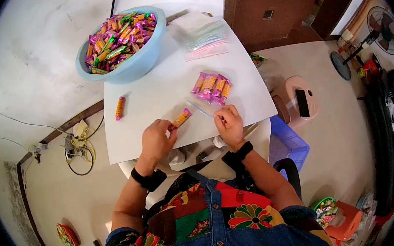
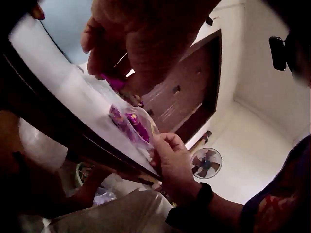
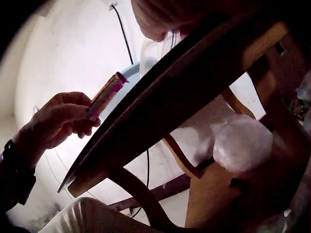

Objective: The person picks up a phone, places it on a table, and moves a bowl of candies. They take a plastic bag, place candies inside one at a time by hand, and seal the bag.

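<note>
In the head view my left hand (image 1: 157, 140) pinches one end of a small orange and purple wrapped snack bar (image 1: 183, 117) close over the white tabletop (image 1: 133, 143). The bar's far end points toward the bag; it shows also in the right wrist view as a wrapped snack bar (image 3: 106, 97). My right hand (image 1: 230, 125) pinches the near edge of a clear plastic bag (image 1: 202, 105). Several matching snack bars (image 1: 212, 87) lie side by side inside it. Another single snack bar (image 1: 120, 108) lies on the table to the left.
A light blue basin (image 1: 151, 54) heaped with purple, orange and green wrapped snacks (image 1: 119, 39) stands at the back left. Flat clear bags (image 1: 208, 41) are stacked at the back. Right of the table are a blue crate (image 1: 299, 149) and a pink stool (image 1: 292, 92) with a phone.
</note>
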### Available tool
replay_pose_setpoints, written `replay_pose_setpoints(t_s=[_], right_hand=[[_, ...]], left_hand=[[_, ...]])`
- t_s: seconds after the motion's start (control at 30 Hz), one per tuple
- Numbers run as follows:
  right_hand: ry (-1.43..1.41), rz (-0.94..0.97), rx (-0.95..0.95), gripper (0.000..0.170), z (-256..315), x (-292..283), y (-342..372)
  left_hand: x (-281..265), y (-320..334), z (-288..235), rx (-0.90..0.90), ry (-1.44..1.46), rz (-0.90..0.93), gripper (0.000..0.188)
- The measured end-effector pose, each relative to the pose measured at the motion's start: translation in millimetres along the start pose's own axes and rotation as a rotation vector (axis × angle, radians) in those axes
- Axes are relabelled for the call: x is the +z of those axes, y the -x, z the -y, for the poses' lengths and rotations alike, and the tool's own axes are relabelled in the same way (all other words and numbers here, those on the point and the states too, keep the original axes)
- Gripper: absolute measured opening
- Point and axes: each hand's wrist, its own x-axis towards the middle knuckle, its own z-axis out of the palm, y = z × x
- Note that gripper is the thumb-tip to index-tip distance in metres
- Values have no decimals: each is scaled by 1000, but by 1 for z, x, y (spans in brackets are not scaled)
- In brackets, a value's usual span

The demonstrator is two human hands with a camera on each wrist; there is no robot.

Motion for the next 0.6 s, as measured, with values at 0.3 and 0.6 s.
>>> replay_pose_setpoints(t_s=[0.3, 0.6], right_hand=[[-17, 30, 31, 8, 4, -3, -1], [-36, 21, 43, 12, 4, -3, -4]], left_hand=[[32, -39, -25, -16, -84, -119, 12], [39, -54, -46, -92, -166, -97, 11]])
